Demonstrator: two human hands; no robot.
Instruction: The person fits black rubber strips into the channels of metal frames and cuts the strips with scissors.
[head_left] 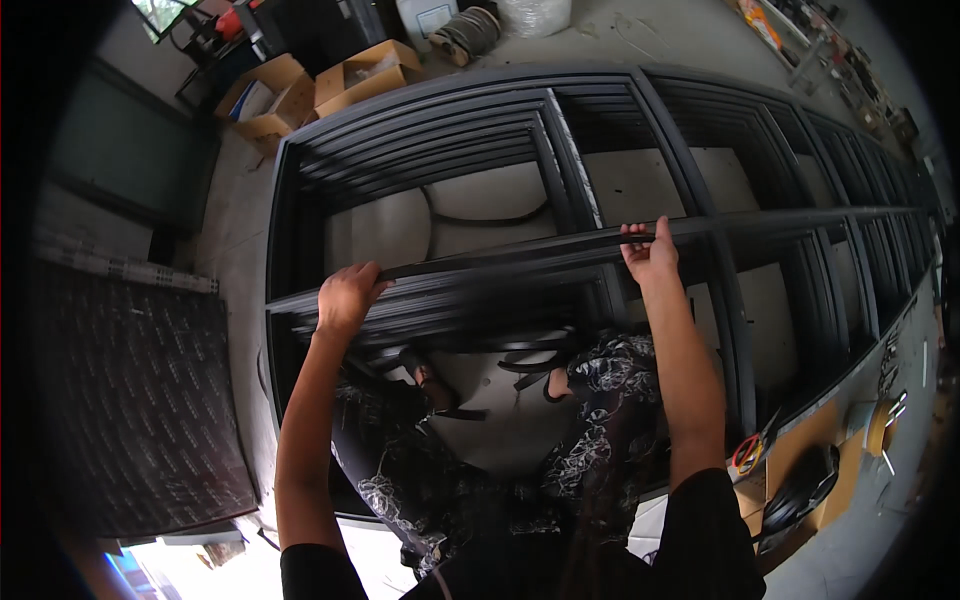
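A long, thin black strip [510,258], perhaps a rubber seal, runs between my hands along the middle bar of a stack of dark grey metal frames [712,222]. My left hand [348,298] is closed over the strip and the bar at the left; its fingertips are partly hidden. Farther right, my right hand [650,252] has its fingers curled round the strip, with the thumb pointing up. Below the bar, my legs stand inside a frame opening. Loose black strip [535,362] lies in loops by my feet.
Cardboard boxes [370,75] and a wire spool [466,36] stand beyond the frames. On the left lies a dark sheet-covered stack [130,400]. Red-and-yellow-handled scissors [747,455], a black coil [805,490] on cardboard and a tape roll [880,428] lie at the lower right.
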